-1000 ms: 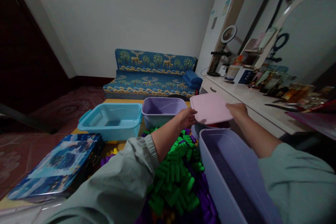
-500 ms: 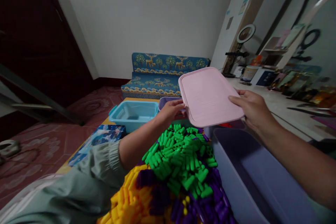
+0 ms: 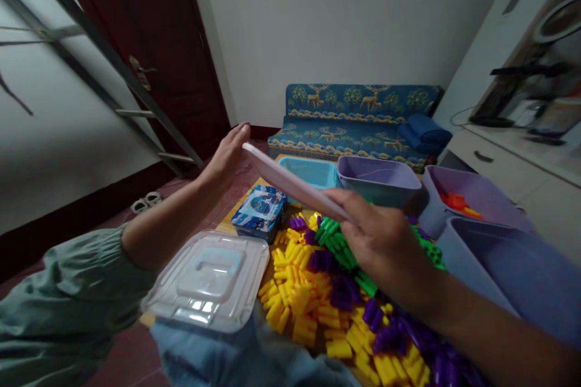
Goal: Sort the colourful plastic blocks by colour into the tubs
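Note:
My right hand (image 3: 385, 242) grips one end of a pale pink plastic lid (image 3: 295, 184), seen nearly edge-on and slanting up to the left. By the lid's far end is my left hand (image 3: 229, 151), fingers stretched out; whether they touch the edge is hard to tell. Under the lid spreads a pile of yellow toy pieces (image 3: 299, 290), green pieces (image 3: 333, 239) and purple pieces (image 3: 345, 293). A clear lid with a light blue handle (image 3: 209, 284) lies at the front left, and a blue patterned box (image 3: 261, 208) stands behind it.
Along the table's back stand a light blue bin (image 3: 313, 170) and a purple bin (image 3: 381, 178). To the right are a bin with red and orange pieces (image 3: 490, 193) and a grey-purple bin (image 3: 481, 272). Beyond is a patterned sofa (image 3: 336, 133); a metal ladder (image 3: 122, 75) leans left.
The view has swung left. The pink lid has gone from face-on over the green pieces to nearly edge-on further left. My left hand's fingers have straightened; my right hand keeps its hold.

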`<state>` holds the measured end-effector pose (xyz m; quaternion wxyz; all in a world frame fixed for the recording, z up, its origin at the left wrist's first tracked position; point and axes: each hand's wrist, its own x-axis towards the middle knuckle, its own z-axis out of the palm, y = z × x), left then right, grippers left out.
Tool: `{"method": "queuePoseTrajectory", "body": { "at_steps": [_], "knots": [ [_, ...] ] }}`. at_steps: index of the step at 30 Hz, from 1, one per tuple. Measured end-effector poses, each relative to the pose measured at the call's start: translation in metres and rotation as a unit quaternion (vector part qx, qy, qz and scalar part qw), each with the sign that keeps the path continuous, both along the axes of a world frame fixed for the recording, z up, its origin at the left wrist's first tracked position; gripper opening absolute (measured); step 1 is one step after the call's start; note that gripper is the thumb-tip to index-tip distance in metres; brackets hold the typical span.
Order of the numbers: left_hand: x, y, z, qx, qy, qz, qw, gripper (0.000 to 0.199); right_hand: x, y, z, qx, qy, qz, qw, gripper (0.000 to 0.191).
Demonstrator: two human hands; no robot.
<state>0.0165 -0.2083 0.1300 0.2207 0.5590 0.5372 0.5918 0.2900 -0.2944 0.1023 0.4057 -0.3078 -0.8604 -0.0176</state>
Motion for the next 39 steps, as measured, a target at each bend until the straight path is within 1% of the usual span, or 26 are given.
{"method": "queuePoseTrajectory", "body": {
  "at_steps": [1, 2, 4, 5, 7, 10, 12, 13, 15, 17, 18, 19, 20, 21, 22, 24, 26, 28, 31, 32, 34, 39],
  "knots": [
    [-0.014, -0.006, 0.006, 0.006, 0.029, 0.007, 1.000, 0.062, -0.016, -0.007, -0.011, 0.026, 0.001, 0.031, 0.999, 0.047],
    [-0.027, -0.012, 0.010, -0.009, 0.065, 0.001, 0.998, 0.061, -0.031, -0.013, -0.023, 0.040, 0.006, 0.055, 0.998, 0.049],
    [-0.048, -0.024, 0.017, -0.070, 0.148, -0.024, 0.986, 0.063, -0.060, -0.022, -0.047, 0.073, 0.019, 0.092, 0.993, 0.046],
    [-0.057, -0.030, 0.018, -0.108, 0.190, -0.047, 0.975, 0.063, -0.074, -0.027, -0.058, 0.081, 0.007, 0.110, 0.991, 0.042],
    [-0.072, -0.039, 0.017, -0.170, 0.264, -0.103, 0.944, 0.062, -0.102, -0.035, -0.079, 0.087, -0.001, 0.122, 0.989, 0.034],
    [-0.087, -0.048, 0.009, -0.208, 0.365, -0.166, 0.892, 0.056, -0.144, -0.046, -0.107, 0.114, -0.017, 0.122, 0.986, 0.031],
    [-0.096, -0.052, 0.000, -0.220, 0.424, -0.200, 0.856, 0.048, -0.170, -0.049, -0.126, 0.136, -0.025, 0.131, 0.982, 0.032],
    [-0.099, -0.054, -0.007, -0.233, 0.447, -0.221, 0.835, 0.043, -0.181, -0.048, -0.136, 0.133, -0.037, 0.134, 0.981, 0.031],
    [-0.103, -0.060, -0.022, -0.269, 0.481, -0.261, 0.793, 0.037, -0.198, -0.046, -0.157, 0.111, -0.066, 0.137, 0.982, 0.028],
    [-0.102, -0.067, -0.040, -0.303, 0.505, -0.291, 0.754, 0.034, -0.207, -0.043, -0.178, 0.089, -0.101, 0.131, 0.982, 0.028],
    [-0.100, -0.072, -0.050, -0.312, 0.512, -0.305, 0.740, 0.034, -0.209, -0.042, -0.188, 0.078, -0.118, 0.122, 0.982, 0.028],
    [-0.098, -0.076, -0.060, -0.312, 0.513, -0.319, 0.733, 0.035, -0.210, -0.043, -0.197, 0.065, -0.136, 0.111, 0.982, 0.028],
    [-0.096, -0.080, -0.069, -0.303, 0.512, -0.331, 0.732, 0.038, -0.210, -0.045, -0.205, 0.052, -0.153, 0.102, 0.982, 0.028],
    [-0.094, -0.084, -0.077, -0.288, 0.513, -0.334, 0.737, 0.041, -0.209, -0.047, -0.211, 0.041, -0.169, 0.096, 0.980, 0.028],
    [-0.093, -0.087, -0.084, -0.272, 0.513, -0.330, 0.744, 0.044, -0.208, -0.050, -0.216, 0.036, -0.182, 0.096, 0.978, 0.028],
    [-0.092, -0.091, -0.093, -0.249, 0.513, -0.312, 0.760, 0.044, -0.207, -0.058, -0.218, 0.045, -0.195, 0.103, 0.974, 0.029],
    [-0.094, -0.093, -0.095, -0.236, 0.515, -0.289, 0.772, 0.038, -0.207, -0.066, -0.213, 0.071, -0.176, 0.107, 0.976, 0.031],
    [-0.095, -0.094, -0.095, -0.222, 0.522, -0.250, 0.785, 0.037, -0.209, -0.071, -0.205, 0.090, -0.137, 0.112, 0.980, 0.034],
    [-0.095, -0.095, -0.096, -0.214, 0.533, -0.200, 0.794, 0.049, -0.211, -0.077, -0.197, 0.101, -0.093, 0.133, 0.982, 0.035],
    [-0.095, -0.095, -0.098, -0.220, 0.534, -0.199, 0.792, 0.053, -0.211, -0.079, -0.197, 0.105, -0.087, 0.141, 0.981, 0.034],
    [-0.092, -0.097, -0.102, -0.243, 0.533, -0.215, 0.781, 0.059, -0.211, -0.081, -0.202, 0.112, -0.078, 0.146, 0.980, 0.032],
    [-0.083, -0.103, -0.118, -0.312, 0.531, -0.283, 0.735, 0.067, -0.209, -0.084, -0.221, 0.117, -0.080, 0.132, 0.981, 0.032]
  ]
}}
